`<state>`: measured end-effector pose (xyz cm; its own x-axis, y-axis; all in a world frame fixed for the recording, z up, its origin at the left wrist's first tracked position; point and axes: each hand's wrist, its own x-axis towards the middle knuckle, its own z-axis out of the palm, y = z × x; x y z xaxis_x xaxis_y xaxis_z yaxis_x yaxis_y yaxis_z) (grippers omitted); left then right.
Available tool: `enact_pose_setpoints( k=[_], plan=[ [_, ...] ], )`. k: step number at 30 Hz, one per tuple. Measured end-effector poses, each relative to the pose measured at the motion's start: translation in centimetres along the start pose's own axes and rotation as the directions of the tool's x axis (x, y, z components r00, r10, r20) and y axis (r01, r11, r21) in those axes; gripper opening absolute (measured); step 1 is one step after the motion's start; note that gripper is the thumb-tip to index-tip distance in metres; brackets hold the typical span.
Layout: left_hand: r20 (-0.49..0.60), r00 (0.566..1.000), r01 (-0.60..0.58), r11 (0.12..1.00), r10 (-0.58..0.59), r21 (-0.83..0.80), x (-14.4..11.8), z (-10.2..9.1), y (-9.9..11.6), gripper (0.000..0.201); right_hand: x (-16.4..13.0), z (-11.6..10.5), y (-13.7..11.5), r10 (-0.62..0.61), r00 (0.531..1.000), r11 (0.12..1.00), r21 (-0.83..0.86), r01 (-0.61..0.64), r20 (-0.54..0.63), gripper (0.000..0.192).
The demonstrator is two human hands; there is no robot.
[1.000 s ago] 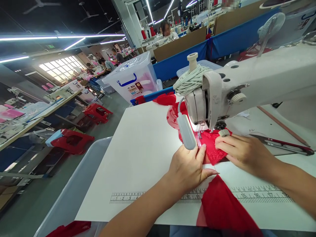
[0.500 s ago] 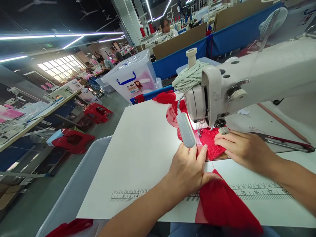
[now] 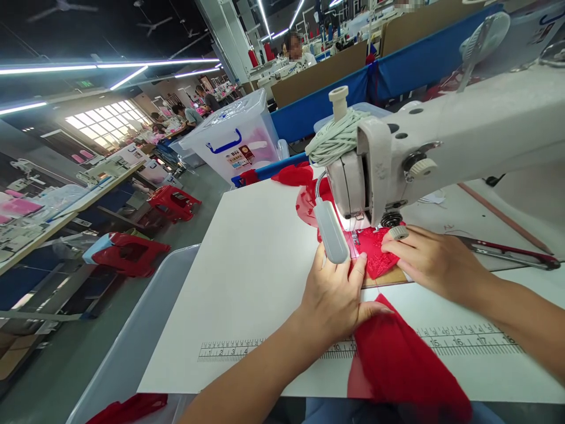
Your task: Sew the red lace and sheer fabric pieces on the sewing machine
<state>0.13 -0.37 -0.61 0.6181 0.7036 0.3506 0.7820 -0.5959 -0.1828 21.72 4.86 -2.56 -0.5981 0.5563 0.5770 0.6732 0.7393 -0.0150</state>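
The left hand [image 3: 336, 294] lies flat on the white surface [image 3: 256, 265], fingers spread and pressing down on the red lace fabric [image 3: 375, 256] just in front of the sewing machine [image 3: 397, 159]; its thumb rests on the loose red fabric tail [image 3: 397, 359] that runs back over the printed ruler [image 3: 247, 350] toward the near edge. The right hand [image 3: 430, 262] is also flat and unclenched, its fingertips holding the lace down just right of the presser foot [image 3: 354, 237]. Neither hand grips anything; both simply pin the cloth.

Compared with a second ago, both hands have slid further toward the needle, and less of the lace shows in front of the foot. The left hand's thumb, then clear of the tail, now overlaps it, and the tail has crept up closer to the hands.

The grey lamp head [image 3: 330, 232] hangs just above the left fingertips. Red-handled scissors [image 3: 507, 253] lie on the surface to the right, well apart from the right hand. More red cloth [image 3: 295, 175] is heaped behind the machine, near a clear storage box [image 3: 238, 141].
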Motion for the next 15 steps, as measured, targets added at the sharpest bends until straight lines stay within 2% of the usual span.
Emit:
enact_pose_setpoints(
  k=[4,8,10,14,15],
  plan=[
    [0.001,1.0,0.014,1.0,-0.014,0.023,-0.04,0.29,-0.04,0.083,0.41,-0.31,-0.14,-0.005,1.0,1.0,-0.017,0.005,0.006,0.025],
    [0.026,0.999,0.019,0.998,-0.021,0.066,0.07,0.1,-0.18,0.072,0.65,-0.53,-0.22,-0.025,0.999,0.999,-0.049,0.023,-0.045,0.026],
    [0.02,1.0,0.019,0.998,-0.02,0.055,0.3,-0.18,-0.32,0.058,0.64,-0.48,-0.22,-0.023,0.998,0.998,-0.058,0.019,-0.053,0.025],
    [-0.04,0.999,0.03,0.999,-0.029,0.028,0.68,-0.18,-0.53,0.014,0.44,-0.34,-0.15,-0.023,0.999,0.998,-0.059,0.02,-0.045,0.021],
    [-0.071,0.997,0.022,0.999,-0.019,0.033,0.68,0.02,-0.56,0.017,0.39,-0.36,-0.14,-0.033,0.999,0.997,-0.066,0.03,-0.042,0.019]
  ],
)
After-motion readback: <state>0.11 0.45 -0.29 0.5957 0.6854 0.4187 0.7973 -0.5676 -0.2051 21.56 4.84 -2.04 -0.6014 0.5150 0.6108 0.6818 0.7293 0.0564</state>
